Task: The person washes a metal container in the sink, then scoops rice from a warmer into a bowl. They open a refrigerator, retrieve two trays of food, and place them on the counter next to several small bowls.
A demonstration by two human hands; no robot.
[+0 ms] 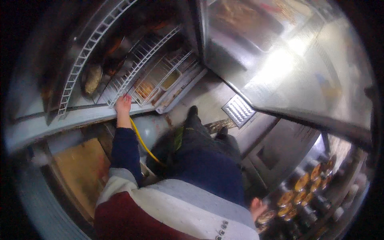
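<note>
I face a tall cabinet with white wire shelves (145, 63), seen from above. My left hand (123, 105) is at the front end of a middle wire shelf, its fingertips at the wire; whether they grip it is unclear. Beyond it, a round container of pale food (93, 79) sits on a shelf, and a container of orange food (145, 90) is on a lower one. My right hand (258, 208) hangs low at my right side, blurred, beside a round container with pale contents (265, 216). I cannot tell whether it touches that container.
A large shiny metal door (279, 69) stands wide at the right. Below is a slotted metal floor grate (238, 111) near my shoes. Several round containers of yellow-orange food (300, 196) stand at lower right. A yellow hose (141, 138) and a brown board (82, 171) are at my left.
</note>
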